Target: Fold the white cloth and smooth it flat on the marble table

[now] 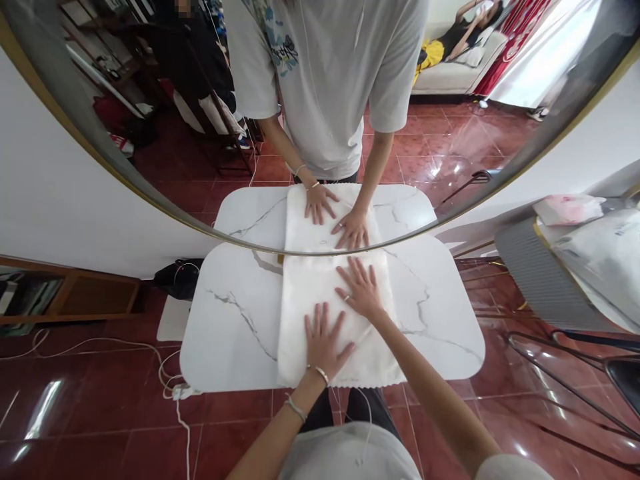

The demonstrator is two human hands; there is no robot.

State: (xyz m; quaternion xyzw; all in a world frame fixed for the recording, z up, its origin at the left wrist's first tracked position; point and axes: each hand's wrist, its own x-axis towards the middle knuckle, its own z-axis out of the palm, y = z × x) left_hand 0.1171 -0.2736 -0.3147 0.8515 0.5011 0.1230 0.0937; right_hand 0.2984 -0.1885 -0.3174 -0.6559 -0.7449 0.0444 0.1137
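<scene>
A white cloth (300,293), possibly a towel, lies flat across the middle of a white marble-patterned table (225,353), reaching from the near edge to the far side. My left hand (324,343) rests palm down on its nearer part, fingers spread. Farther up and to the right, my right hand (363,290) also presses flat on the cloth with spread fingers and a ring on one of them. Nothing is held in either hand. Two bracelets circle my left wrist.
Behind the table a large gold-rimmed mirror (320,253) reflects my body, the cloth and another person (457,40) on a sofa. At right stand a grey-sided table (543,273) with plastic bags and a dark chair (625,380). A power strip (185,392) with cords hangs at the table's left corner.
</scene>
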